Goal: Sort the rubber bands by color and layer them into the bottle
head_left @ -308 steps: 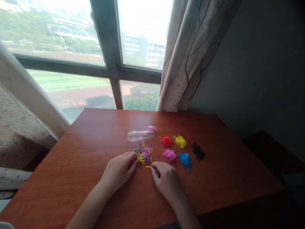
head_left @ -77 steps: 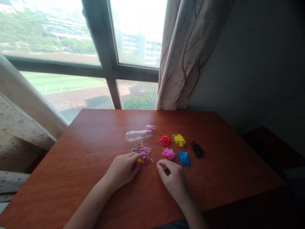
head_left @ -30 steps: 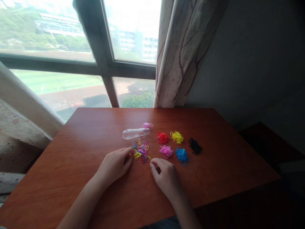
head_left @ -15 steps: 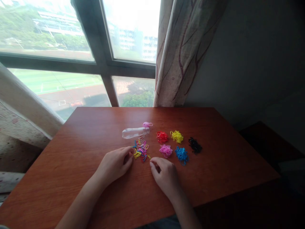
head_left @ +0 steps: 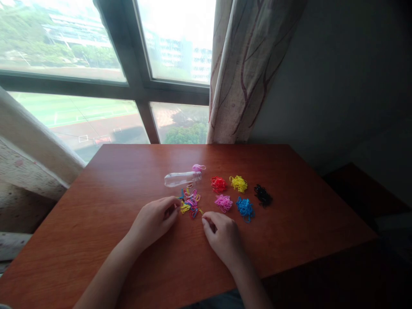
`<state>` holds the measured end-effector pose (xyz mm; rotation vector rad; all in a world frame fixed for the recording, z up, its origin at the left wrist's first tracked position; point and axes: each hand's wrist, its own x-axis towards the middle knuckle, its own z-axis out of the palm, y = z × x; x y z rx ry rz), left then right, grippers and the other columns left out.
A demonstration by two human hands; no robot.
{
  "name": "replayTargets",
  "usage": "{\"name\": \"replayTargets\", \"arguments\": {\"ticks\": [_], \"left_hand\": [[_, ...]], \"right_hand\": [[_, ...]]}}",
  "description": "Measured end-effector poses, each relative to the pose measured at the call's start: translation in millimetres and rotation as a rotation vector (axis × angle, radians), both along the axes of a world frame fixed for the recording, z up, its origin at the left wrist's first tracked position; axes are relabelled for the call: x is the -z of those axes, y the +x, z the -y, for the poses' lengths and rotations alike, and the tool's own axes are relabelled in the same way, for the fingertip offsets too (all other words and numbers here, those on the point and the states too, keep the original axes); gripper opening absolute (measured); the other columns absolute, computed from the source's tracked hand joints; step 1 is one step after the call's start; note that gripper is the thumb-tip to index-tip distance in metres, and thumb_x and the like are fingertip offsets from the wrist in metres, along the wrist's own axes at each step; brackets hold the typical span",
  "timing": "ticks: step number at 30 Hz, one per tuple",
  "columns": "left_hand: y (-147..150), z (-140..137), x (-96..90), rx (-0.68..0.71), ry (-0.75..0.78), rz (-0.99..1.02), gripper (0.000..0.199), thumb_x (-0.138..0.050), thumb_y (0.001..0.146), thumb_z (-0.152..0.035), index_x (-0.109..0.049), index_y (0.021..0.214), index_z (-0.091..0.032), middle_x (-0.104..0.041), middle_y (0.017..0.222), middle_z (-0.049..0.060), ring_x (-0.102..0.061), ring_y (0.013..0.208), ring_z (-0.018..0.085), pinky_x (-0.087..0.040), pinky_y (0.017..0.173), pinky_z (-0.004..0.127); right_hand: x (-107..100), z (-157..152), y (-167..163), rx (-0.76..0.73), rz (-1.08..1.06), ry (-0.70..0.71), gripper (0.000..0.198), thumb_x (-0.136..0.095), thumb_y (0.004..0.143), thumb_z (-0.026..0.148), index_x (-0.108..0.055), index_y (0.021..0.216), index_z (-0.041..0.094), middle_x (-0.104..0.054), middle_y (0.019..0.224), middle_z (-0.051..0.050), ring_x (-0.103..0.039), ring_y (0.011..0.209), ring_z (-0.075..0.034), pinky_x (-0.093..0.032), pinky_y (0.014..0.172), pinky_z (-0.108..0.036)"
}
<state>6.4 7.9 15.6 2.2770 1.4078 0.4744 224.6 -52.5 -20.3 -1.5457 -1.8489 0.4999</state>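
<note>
Left hand (head_left: 156, 219) at left edge of mixed band pile (head_left: 192, 201); whether pinching, cannot tell. Right hand (head_left: 222, 234) at pile's near right edge, fingertips close by yellow loop (head_left: 201, 211); grip unclear. Best draw one loop outward, left hand steadying; overlaps may snag. Beyond pile: clear bottle (head_left: 180, 179), lying flat. Right of pile: blue clump (head_left: 245, 207), red clump (head_left: 218, 184), yellow clump (head_left: 238, 183), pink clump (head_left: 223, 202), black clump (head_left: 263, 195). Farther beyond pile: pink looped piece (head_left: 197, 168).

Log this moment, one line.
left hand: by mixed bands; right hand: at yellow band; clear bottle: lying down; red pile: right of mixed bands
</note>
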Motion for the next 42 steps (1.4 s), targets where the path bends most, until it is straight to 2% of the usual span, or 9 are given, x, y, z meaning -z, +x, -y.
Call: {"name": "replayTargets", "arguments": {"ticks": [6, 13, 15, 19, 24, 28, 32, 36, 42], "left_hand": [[18.9, -2.3, -5.9, 0.054, -0.002, 0.089, 0.015, -0.049, 0.088, -0.022, -0.064, 0.088, -0.02, -0.064, 0.072, -0.001, -0.054, 0.061, 0.012, -0.039, 0.059, 0.021], [90.0, -38.7, -35.6, 0.233, 0.074, -0.036, 0.013, -0.055, 0.085, -0.018, -0.068, 0.086, -0.02, -0.068, 0.082, 0.003, -0.062, 0.071, 0.016, -0.044, 0.064, 0.026], [114.2, -55.1, -38.8, 0.231, 0.064, -0.044, 0.013, -0.057, 0.088, -0.022, -0.069, 0.092, -0.018, -0.069, 0.087, 0.006, -0.063, 0.075, 0.018, -0.049, 0.068, 0.03], [153.4, -75.1, -38.6, 0.241, 0.052, -0.023, 0.031, -0.058, 0.093, -0.034, -0.059, 0.12, -0.019, -0.061, 0.122, 0.008, -0.062, 0.104, 0.021, -0.054, 0.087, 0.04], [174.3, -73.6, -38.8, 0.266, 0.05, 0.01, 0.031, -0.06, 0.093, -0.033, -0.059, 0.121, -0.021, -0.06, 0.124, 0.008, -0.061, 0.107, 0.022, -0.054, 0.088, 0.039], [167.8, -69.6, -38.3, 0.272, 0.046, 0.009, 0.03, -0.058, 0.094, -0.033, -0.059, 0.121, -0.02, -0.06, 0.124, 0.008, -0.061, 0.106, 0.021, -0.054, 0.089, 0.04], [135.6, -64.2, -37.4, 0.263, 0.039, -0.022, 0.029, -0.057, 0.094, -0.034, -0.06, 0.119, -0.019, -0.061, 0.121, 0.008, -0.063, 0.101, 0.02, -0.055, 0.086, 0.039], [86.3, -51.8, -35.6, 0.229, 0.059, -0.034, 0.017, -0.053, 0.093, -0.024, -0.068, 0.095, -0.018, -0.069, 0.081, 0.003, -0.062, 0.072, 0.015, -0.048, 0.067, 0.027], [31.7, -26.3, -19.2, 0.098, 0.03, 0.029, 0.016, -0.052, 0.087, -0.022, -0.068, 0.087, -0.019, -0.068, 0.072, 0.001, -0.056, 0.061, 0.012, -0.037, 0.057, 0.022]], "right_hand": [[-2.6, 0.2, -0.3, -0.001, 0.035, -0.001, 0.015, -0.053, 0.088, 0.016, -0.066, 0.085, 0.022, -0.069, 0.075, 0.0, -0.063, 0.069, -0.014, -0.04, 0.065, -0.022], [-2.3, -0.6, -0.9, -0.003, 0.033, -0.004, 0.014, -0.053, 0.088, 0.015, -0.065, 0.085, 0.022, -0.07, 0.077, 0.0, -0.064, 0.072, -0.015, -0.04, 0.066, -0.023], [-2.3, -0.6, -1.1, -0.008, 0.015, -0.014, 0.015, -0.053, 0.087, 0.014, -0.066, 0.087, 0.022, -0.07, 0.08, 0.0, -0.064, 0.075, -0.015, -0.04, 0.069, -0.022], [-2.9, -0.8, -1.4, -0.011, 0.013, -0.021, 0.015, -0.052, 0.088, 0.015, -0.066, 0.087, 0.022, -0.07, 0.079, -0.001, -0.064, 0.074, -0.016, -0.041, 0.069, -0.023], [-1.9, -1.2, -1.4, 0.004, 0.051, 0.006, 0.015, -0.053, 0.088, 0.016, -0.065, 0.081, 0.022, -0.067, 0.072, 0.001, -0.062, 0.068, -0.015, -0.039, 0.064, -0.022], [0.6, -1.1, -1.2, 0.002, 0.049, 0.019, 0.015, -0.052, 0.088, 0.016, -0.065, 0.083, 0.022, -0.067, 0.074, 0.0, -0.062, 0.069, -0.015, -0.04, 0.065, -0.022], [1.9, -0.6, -1.5, -0.012, 0.021, 0.009, 0.015, -0.052, 0.088, 0.015, -0.065, 0.086, 0.023, -0.07, 0.08, -0.001, -0.064, 0.075, -0.016, -0.041, 0.069, -0.023], [1.3, 0.3, -2.0, -0.014, 0.0, 0.005, 0.016, -0.053, 0.088, 0.014, -0.066, 0.087, 0.023, -0.07, 0.082, -0.001, -0.065, 0.077, -0.017, -0.041, 0.07, -0.024], [3.2, 0.0, -2.7, -0.001, 0.04, -0.008, 0.016, -0.051, 0.089, 0.014, -0.065, 0.086, 0.023, -0.069, 0.079, -0.001, -0.064, 0.074, -0.017, -0.039, 0.068, -0.025]]}}
